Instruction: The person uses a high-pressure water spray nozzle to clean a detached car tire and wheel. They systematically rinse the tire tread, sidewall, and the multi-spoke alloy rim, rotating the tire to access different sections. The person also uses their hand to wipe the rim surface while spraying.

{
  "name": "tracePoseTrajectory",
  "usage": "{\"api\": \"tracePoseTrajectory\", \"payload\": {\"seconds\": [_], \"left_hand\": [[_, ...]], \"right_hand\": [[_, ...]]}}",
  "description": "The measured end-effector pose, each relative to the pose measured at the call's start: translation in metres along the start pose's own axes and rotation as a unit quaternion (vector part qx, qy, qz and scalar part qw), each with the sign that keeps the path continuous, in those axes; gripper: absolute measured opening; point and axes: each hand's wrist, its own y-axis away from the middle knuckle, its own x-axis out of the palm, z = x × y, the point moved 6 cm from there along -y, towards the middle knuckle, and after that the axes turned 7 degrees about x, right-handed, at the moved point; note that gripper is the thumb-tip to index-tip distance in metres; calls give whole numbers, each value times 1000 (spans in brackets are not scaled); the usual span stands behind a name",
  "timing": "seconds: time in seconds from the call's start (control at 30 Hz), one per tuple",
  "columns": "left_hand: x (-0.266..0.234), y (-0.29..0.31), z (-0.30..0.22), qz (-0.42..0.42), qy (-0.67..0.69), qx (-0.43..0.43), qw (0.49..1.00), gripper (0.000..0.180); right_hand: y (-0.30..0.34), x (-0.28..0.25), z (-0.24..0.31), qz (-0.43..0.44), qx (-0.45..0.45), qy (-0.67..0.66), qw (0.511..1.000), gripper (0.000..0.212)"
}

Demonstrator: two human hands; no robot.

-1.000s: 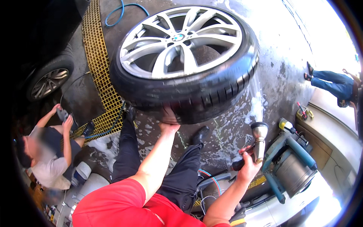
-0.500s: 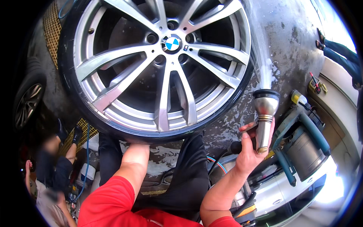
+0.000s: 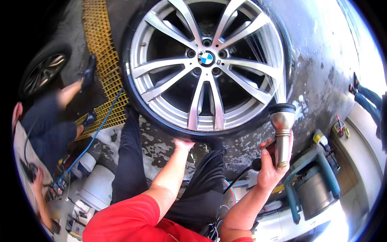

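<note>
A silver multi-spoke car wheel (image 3: 206, 86) with a low black tyre fills the upper middle of the view. My left hand (image 3: 184, 144) is at the tyre's near edge, holding it from below, its fingers hidden behind the rubber. In my right hand (image 3: 271, 167) is a metal spray gun (image 3: 283, 133) with a flared head and black rim, gripped upright. White spray (image 3: 279, 78) fans from that head across the right side of the rim and spokes.
Yellow grating (image 3: 98, 36) runs along the left, crossed by a blue hose (image 3: 96, 135). At far left, a person (image 3: 48, 121) sits near another wheel (image 3: 44, 72). A grey bucket (image 3: 96, 185) stands lower left. Right are a hose reel (image 3: 316, 181) and another person's legs (image 3: 365, 99).
In my view the wheel has shifted right and looks smaller. My left hand shows more at the tyre's edge. The spray now crosses the rim instead of passing beside it.
</note>
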Motion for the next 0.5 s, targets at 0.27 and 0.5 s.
{"api": "tracePoseTrajectory", "payload": {"seconds": [0.27,0.5], "left_hand": [[48,-46,-156,-90,-147,167,971,76],[231,-56,-255,-230,-646,475,552,71]], "right_hand": [[9,65,58,91,-2,92,992,69],[27,118,71,187,-109,275,937,69]]}}
